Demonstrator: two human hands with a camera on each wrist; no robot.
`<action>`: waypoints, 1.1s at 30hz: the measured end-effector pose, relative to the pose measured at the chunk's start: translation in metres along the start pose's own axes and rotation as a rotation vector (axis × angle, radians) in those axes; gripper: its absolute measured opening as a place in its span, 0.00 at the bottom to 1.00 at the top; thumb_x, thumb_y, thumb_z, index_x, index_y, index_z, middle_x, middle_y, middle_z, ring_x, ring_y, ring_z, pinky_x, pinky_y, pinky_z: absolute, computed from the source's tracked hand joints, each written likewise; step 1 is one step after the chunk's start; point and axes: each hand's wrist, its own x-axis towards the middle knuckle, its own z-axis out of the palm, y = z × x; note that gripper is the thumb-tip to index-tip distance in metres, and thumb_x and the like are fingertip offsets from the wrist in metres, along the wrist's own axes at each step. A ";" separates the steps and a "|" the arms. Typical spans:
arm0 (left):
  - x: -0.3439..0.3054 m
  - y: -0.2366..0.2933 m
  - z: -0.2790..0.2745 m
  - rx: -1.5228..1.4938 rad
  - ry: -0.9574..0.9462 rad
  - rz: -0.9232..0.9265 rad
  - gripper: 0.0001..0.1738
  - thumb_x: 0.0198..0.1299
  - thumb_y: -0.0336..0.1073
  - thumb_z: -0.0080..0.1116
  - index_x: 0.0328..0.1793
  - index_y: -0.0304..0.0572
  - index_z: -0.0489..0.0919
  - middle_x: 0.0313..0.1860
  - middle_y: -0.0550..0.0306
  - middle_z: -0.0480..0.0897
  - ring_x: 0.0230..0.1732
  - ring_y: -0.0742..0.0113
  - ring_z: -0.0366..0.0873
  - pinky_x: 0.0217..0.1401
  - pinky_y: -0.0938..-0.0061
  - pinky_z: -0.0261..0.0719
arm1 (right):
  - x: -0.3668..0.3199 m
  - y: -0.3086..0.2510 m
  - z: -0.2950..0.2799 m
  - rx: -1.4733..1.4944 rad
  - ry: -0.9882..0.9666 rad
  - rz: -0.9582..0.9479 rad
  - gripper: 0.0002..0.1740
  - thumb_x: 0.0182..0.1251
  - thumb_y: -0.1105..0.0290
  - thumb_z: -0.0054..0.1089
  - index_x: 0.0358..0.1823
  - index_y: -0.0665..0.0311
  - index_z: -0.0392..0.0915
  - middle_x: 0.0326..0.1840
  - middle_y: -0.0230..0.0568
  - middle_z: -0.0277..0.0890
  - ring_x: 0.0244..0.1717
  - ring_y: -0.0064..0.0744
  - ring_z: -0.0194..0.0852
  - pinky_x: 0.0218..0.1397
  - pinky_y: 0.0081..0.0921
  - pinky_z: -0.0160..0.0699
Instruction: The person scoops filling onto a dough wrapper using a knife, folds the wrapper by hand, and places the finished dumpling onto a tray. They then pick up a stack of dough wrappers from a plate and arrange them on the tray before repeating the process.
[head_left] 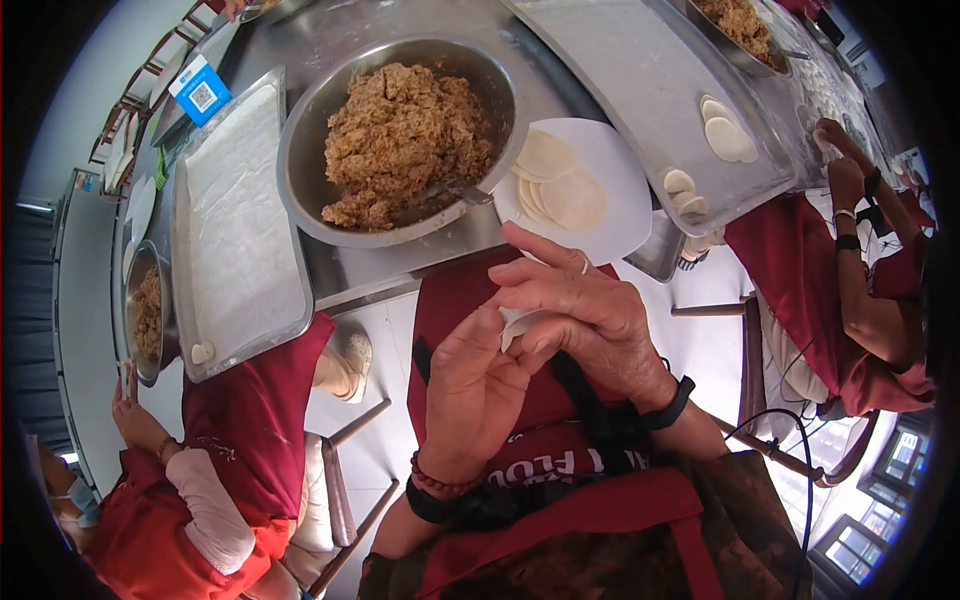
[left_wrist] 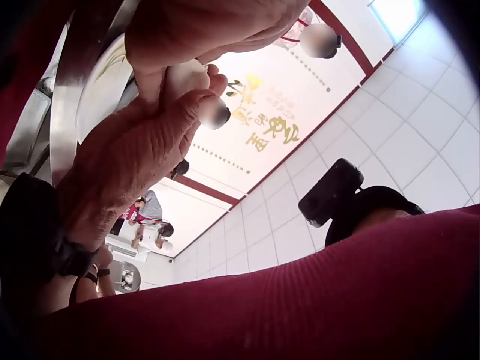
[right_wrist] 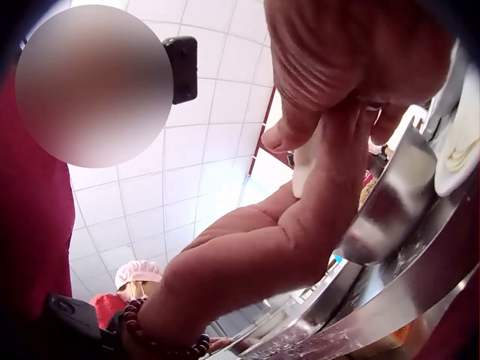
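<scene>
Both hands meet in front of the apron, below the table's near edge in the head view. Between them is a dumpling [head_left: 517, 325] of pale dough, mostly hidden by fingers; a white edge of it shows in each wrist view. My left hand [head_left: 475, 385], a beaded bracelet at its wrist, pinches it from the left with thumb and fingers. From the right, my right hand [head_left: 600, 315] pinches it too, with a ring on one finger. Beyond the hands stands a steel bowl [head_left: 300, 185] of brown minced filling [head_left: 405, 130]. A white plate [head_left: 625, 205] carries several round dough wrappers [head_left: 575, 200].
A floured metal tray [head_left: 240, 210] with a small dumpling in its near corner lies left of the bowl. Another tray [head_left: 650, 85], holding several wrappers, lies right. A blue code card [head_left: 200, 90] stands at the back left. People work on both sides; a spoon [head_left: 468, 190] rests in the filling.
</scene>
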 end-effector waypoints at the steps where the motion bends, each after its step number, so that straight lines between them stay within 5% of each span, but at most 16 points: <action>1: 0.000 -0.001 0.000 -0.001 -0.012 0.004 0.22 0.78 0.39 0.45 0.67 0.27 0.71 0.64 0.47 0.77 0.66 0.58 0.75 0.74 0.58 0.72 | 0.000 0.002 -0.001 -0.007 -0.017 -0.017 0.14 0.58 0.64 0.70 0.46 0.55 0.87 0.53 0.35 0.86 0.74 0.42 0.67 0.69 0.36 0.68; 15: 0.003 -0.008 -0.008 -0.305 -0.104 -0.004 0.25 0.78 0.41 0.44 0.72 0.29 0.67 0.65 0.48 0.77 0.65 0.58 0.77 0.71 0.61 0.75 | 0.007 -0.006 -0.006 -0.275 0.028 -0.173 0.26 0.55 0.53 0.67 0.56 0.53 0.84 0.62 0.35 0.81 0.77 0.46 0.61 0.72 0.39 0.64; 21: 0.009 -0.016 -0.019 -0.434 -0.319 0.015 0.27 0.78 0.42 0.44 0.74 0.28 0.64 0.68 0.47 0.75 0.65 0.57 0.76 0.71 0.63 0.75 | 0.000 0.006 -0.006 -0.278 -0.024 -0.226 0.30 0.51 0.52 0.70 0.56 0.56 0.84 0.62 0.38 0.81 0.77 0.46 0.61 0.74 0.38 0.62; 24: 0.003 -0.004 0.001 -0.178 -0.073 -0.025 0.20 0.78 0.39 0.44 0.70 0.37 0.68 0.63 0.52 0.78 0.63 0.63 0.76 0.70 0.61 0.74 | 0.001 -0.007 0.002 -0.022 0.096 -0.054 0.25 0.53 0.57 0.72 0.53 0.56 0.85 0.58 0.37 0.83 0.77 0.47 0.63 0.73 0.37 0.62; 33: 0.004 -0.014 -0.002 -0.120 -0.032 0.027 0.28 0.79 0.41 0.40 0.75 0.26 0.62 0.71 0.45 0.71 0.70 0.57 0.71 0.74 0.59 0.71 | -0.007 0.007 -0.003 -0.041 0.089 -0.066 0.09 0.55 0.71 0.74 0.39 0.59 0.87 0.50 0.38 0.87 0.75 0.46 0.65 0.73 0.38 0.62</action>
